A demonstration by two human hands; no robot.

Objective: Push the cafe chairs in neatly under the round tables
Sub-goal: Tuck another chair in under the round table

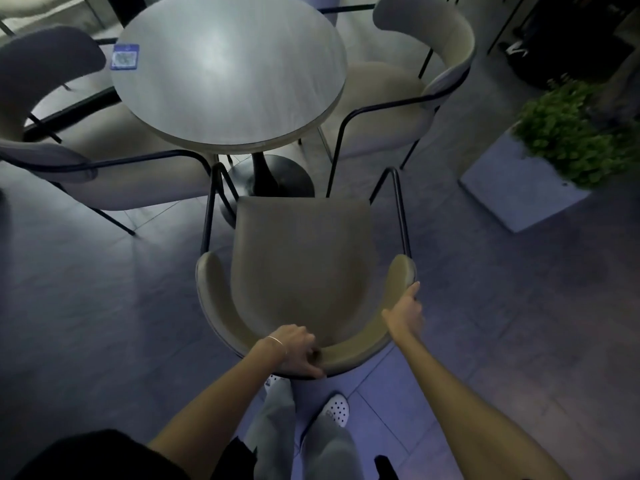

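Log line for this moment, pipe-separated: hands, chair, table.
left hand gripping backrest rear | right hand on backrest right end | chair seat not yet under round table | two other chairs alongside

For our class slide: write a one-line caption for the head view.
Both hands, left hand and right hand, grip the near chair backrest, facing the round table.

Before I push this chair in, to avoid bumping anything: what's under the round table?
A black pedestal base stands under the round table. The tabletop hides the floor beneath its far side.
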